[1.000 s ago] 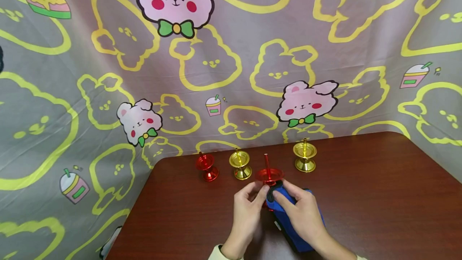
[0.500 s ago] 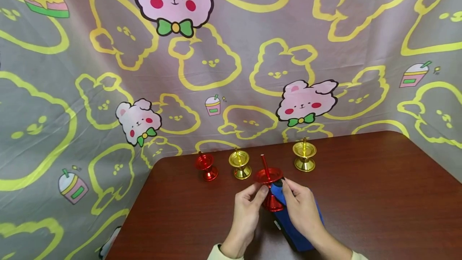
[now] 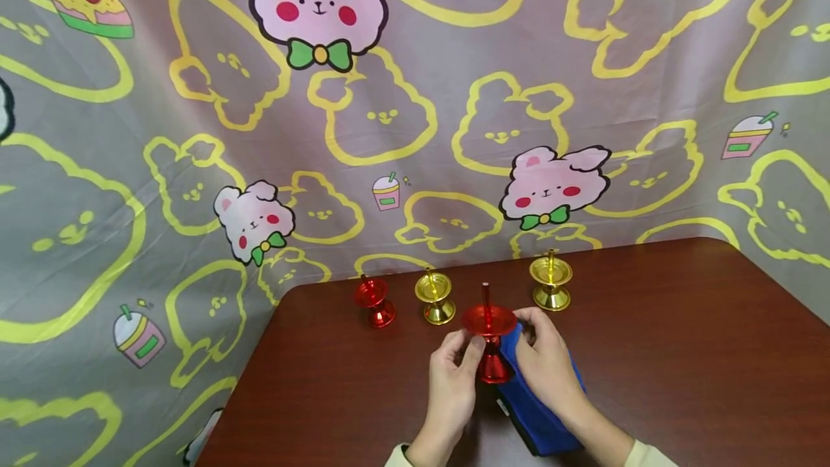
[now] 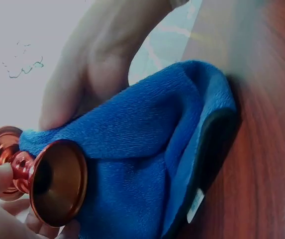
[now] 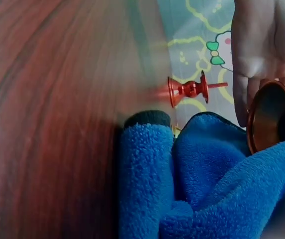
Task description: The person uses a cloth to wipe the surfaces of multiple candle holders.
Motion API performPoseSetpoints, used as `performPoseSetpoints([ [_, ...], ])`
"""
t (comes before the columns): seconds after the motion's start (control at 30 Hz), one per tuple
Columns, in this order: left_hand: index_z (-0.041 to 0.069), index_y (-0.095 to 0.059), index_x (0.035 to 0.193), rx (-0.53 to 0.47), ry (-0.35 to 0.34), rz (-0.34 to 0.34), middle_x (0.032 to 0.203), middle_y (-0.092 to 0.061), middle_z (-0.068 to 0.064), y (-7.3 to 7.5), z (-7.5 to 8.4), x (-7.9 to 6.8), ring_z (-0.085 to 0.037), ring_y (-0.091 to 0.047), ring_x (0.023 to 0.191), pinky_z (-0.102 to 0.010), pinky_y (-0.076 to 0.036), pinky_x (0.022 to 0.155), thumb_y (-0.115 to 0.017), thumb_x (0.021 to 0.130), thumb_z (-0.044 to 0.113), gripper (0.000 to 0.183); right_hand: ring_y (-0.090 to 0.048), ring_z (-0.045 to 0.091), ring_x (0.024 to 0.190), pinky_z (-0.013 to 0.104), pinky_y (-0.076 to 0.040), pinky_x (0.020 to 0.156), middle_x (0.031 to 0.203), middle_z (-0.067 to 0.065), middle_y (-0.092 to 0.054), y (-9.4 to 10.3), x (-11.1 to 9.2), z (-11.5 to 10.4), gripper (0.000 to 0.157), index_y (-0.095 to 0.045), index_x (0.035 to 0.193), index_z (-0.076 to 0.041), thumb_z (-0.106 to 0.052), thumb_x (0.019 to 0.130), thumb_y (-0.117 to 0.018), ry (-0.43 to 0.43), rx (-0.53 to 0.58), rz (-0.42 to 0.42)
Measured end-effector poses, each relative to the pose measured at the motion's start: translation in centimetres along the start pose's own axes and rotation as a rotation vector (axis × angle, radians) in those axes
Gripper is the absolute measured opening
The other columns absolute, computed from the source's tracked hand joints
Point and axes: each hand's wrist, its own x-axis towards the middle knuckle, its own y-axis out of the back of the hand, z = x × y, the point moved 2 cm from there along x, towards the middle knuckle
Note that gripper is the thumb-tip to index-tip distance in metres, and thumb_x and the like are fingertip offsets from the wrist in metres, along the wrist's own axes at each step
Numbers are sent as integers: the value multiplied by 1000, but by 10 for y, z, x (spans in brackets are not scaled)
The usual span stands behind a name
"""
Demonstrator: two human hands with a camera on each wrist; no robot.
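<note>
In the head view, my left hand (image 3: 452, 375) grips a shiny red candle holder (image 3: 496, 367) round its stem, upright, with its spike pointing up. My right hand (image 3: 550, 360) holds a blue cloth (image 3: 545, 420) against the holder's right side. The cloth hangs down towards the table and has a dark edge with a small white tag. From the left wrist, the hollow underside of the candle holder (image 4: 58, 181) shows beside the blue cloth (image 4: 127, 129). In the right wrist view, cloth (image 5: 222, 194) covers part of the holder (image 5: 270, 117); the right fingers are mostly hidden.
A second red candle holder (image 3: 376, 303) and a gold candle holder (image 3: 436, 298) stand at the back left of the brown table (image 3: 674, 352). Another gold candle holder (image 3: 551, 283) stands farther right. A patterned curtain (image 3: 441, 114) hangs behind the table.
My right hand has drawn the cloth from the holder's front towards its right side, so the red stem and base now show. The left hand keeps its grip, while the holder has tilted and straightened.
</note>
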Motion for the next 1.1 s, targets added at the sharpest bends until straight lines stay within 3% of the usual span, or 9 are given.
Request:
performPoseSetpoints([
  [0.13,-5,-63,115,-59,-6,45,99,-64,-10,-4,-3,1,-13,-62,91,-23,-50,80,-64,98,9,22,-50,13,67,25,-41,62,74,2,-54,5,0,0,13,-63,94,-6,4,91,-56,-24,67,14],
  [0.23,-4,-65,106,-5,-23,96,93,-64,-7,-4,-5,4,-12,-61,86,-23,-49,77,-65,98,10,16,-53,13,68,25,-43,62,75,2,-59,8,-3,-3,13,-67,97,-4,3,92,-58,-58,101,-30],
  [0.43,1,-73,94,122,-45,157,83,-68,-3,2,-6,7,-10,-58,75,-25,-49,66,-66,98,13,15,-63,12,83,26,-50,74,92,4,-70,12,-13,-11,19,-69,110,-2,-12,94,-70,-81,113,-123],
  [0.7,0,-73,98,37,44,71,90,-71,-8,7,-7,3,-10,-63,76,-23,-52,66,-76,90,13,16,-69,12,85,24,-54,75,93,5,-75,7,-19,-7,23,-74,100,-4,-7,80,-84,-68,228,-62],
  [0.93,-6,-70,104,-60,105,29,98,-72,-15,9,-7,4,-12,-67,84,-23,-54,74,-75,90,7,20,-70,10,85,22,-54,74,94,5,-75,3,-17,-4,19,-75,102,-3,-3,83,-80,-34,245,-12],
  [1.1,-10,-69,107,-107,120,24,98,-71,-14,8,-6,4,-11,-67,84,-23,-53,77,-72,91,5,22,-68,12,77,25,-55,68,91,9,-74,2,-15,-3,20,-74,108,0,-1,88,-73,-103,302,-18],
])
